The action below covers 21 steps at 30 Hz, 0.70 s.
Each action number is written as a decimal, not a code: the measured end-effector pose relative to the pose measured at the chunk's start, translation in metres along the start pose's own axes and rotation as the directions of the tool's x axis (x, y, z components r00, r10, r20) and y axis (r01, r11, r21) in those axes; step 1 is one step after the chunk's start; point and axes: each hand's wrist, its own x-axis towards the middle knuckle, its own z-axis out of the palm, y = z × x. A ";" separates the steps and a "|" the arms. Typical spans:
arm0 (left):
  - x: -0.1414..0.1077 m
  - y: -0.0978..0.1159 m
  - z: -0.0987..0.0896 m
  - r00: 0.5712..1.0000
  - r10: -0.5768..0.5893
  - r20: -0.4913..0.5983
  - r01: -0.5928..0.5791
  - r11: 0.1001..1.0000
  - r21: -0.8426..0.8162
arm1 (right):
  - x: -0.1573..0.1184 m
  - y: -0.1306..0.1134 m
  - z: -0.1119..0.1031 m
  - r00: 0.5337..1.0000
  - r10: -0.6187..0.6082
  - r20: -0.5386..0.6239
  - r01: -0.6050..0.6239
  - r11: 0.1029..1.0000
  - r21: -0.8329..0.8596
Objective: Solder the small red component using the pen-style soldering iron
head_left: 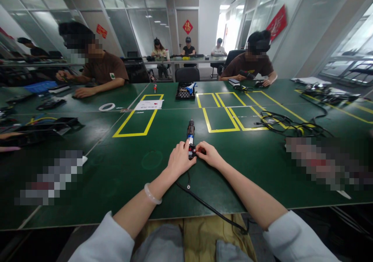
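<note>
A slim, motor-like cylindrical assembly [190, 132] lies on the green table in front of me, dark at its far end with a silver and blue section nearer me. My left hand [181, 158] is closed around its near end, covering part of it. At the right side of that end, the fingers of my right hand [210, 154] are pinched together, close to small red and dark parts; what they hold is hidden. A black cable [210, 207] runs from below my left hand over the table's front edge. Near it lies a thin wire with a ring terminal [188, 186].
Yellow tape rectangles [129, 134] mark the table [116, 165]. A black tray [185, 96] holds a blue-and-white item. A tape roll [107, 107] and a paper sheet [149, 104] lie left; coiled cables [279, 120] lie right. Co-workers sit across the table.
</note>
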 end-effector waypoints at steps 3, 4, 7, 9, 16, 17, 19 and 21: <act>0.000 0.001 0.000 1.000 -0.002 -0.002 0.002 1.000 0.002 | 0.000 -0.001 -0.001 1.000 0.012 0.003 -0.012 1.000 -0.008; 0.000 0.002 0.000 1.000 -0.004 0.000 0.004 1.000 0.000 | 0.000 -0.001 -0.001 1.000 0.018 0.001 -0.018 1.000 -0.007; 0.001 0.004 -0.001 1.000 -0.012 0.015 0.012 1.000 -0.008 | 0.000 -0.002 -0.001 0.999 0.037 -0.012 -0.038 0.999 -0.002; 0.002 0.005 -0.001 0.999 -0.025 0.027 0.025 1.000 -0.004 | -0.001 -0.002 0.000 0.999 0.036 -0.026 -0.036 0.999 -0.005; 0.012 0.007 0.001 0.994 -0.106 0.034 0.104 0.992 0.065 | -0.002 -0.004 0.000 1.000 0.010 -0.027 -0.010 1.000 0.004; 0.012 0.006 0.001 0.993 -0.112 0.033 0.109 0.992 0.070 | -0.002 -0.004 0.000 1.000 0.009 -0.020 -0.009 1.000 0.014; 0.013 0.005 0.001 0.993 -0.114 0.038 0.111 0.991 0.073 | -0.003 -0.004 0.001 1.000 0.009 -0.007 -0.008 0.999 0.040; 0.012 0.002 0.000 0.993 -0.107 0.045 0.104 0.992 0.071 | -0.004 -0.005 0.001 1.000 0.010 0.008 -0.011 0.997 0.074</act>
